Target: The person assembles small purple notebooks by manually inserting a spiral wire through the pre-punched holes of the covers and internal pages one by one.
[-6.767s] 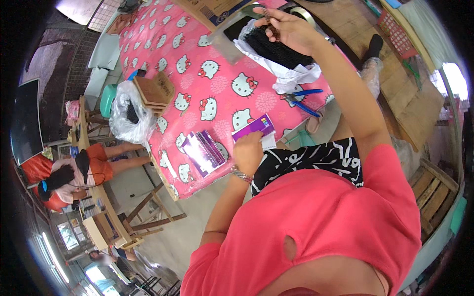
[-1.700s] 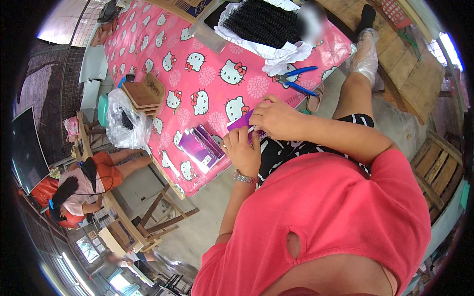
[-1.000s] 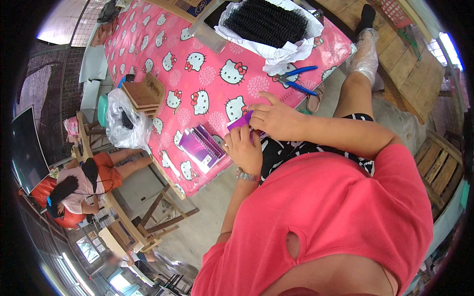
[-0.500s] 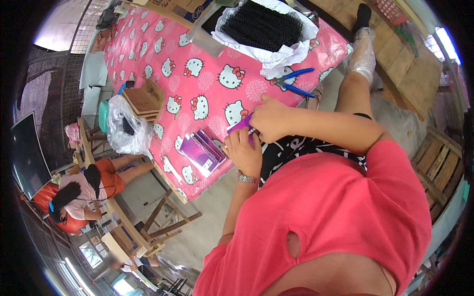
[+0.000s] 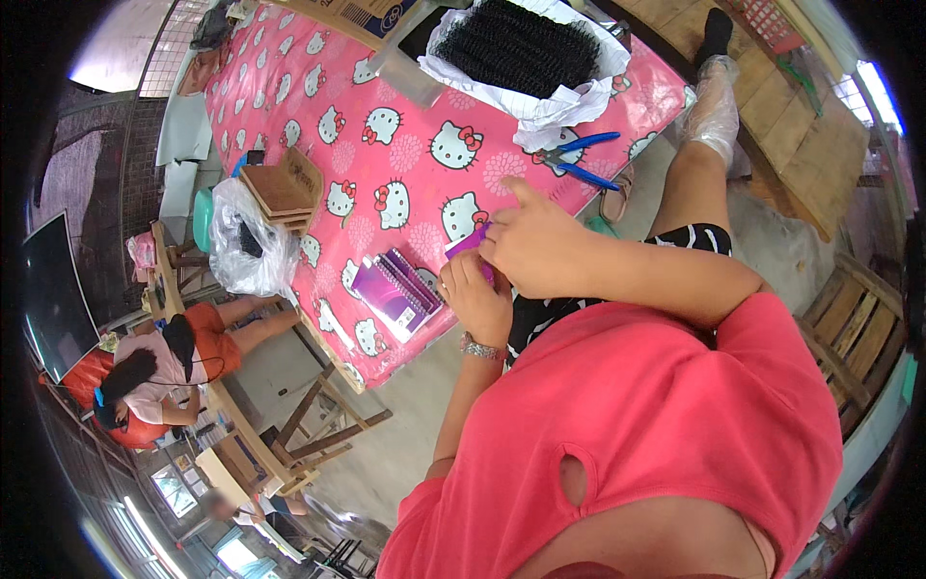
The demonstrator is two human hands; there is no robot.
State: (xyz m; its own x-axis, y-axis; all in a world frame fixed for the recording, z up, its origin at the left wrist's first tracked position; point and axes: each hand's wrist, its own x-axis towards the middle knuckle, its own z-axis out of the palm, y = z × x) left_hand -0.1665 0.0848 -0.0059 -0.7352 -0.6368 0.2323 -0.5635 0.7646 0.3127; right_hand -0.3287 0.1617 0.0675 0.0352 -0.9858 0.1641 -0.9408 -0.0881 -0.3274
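Note:
My left hand (image 5: 477,294) and my right hand (image 5: 531,246) meet at the near edge of a pink table (image 5: 405,125) with a cat-print cover. Both hands grip a small purple notebook (image 5: 466,245), which they mostly hide. A stack of purple spiral notebooks (image 5: 391,289) lies just to the left of my left hand. Farther up the table sits a white bag holding black spiral binding coils (image 5: 526,43). Blue-handled pliers (image 5: 579,159) lie near the table's right edge, above my right hand.
Brown card sheets (image 5: 280,183) and a clear plastic bag (image 5: 251,251) sit at the table's left edge. A person in an orange top (image 5: 164,362) sits at a wooden bench on the left. Wooden planks (image 5: 801,135) and a wooden chair (image 5: 858,309) are on the right.
My right hand came back from the bag of black coils to the purple notebook in my left hand. Over the last second both hands stay on it with only small shifts.

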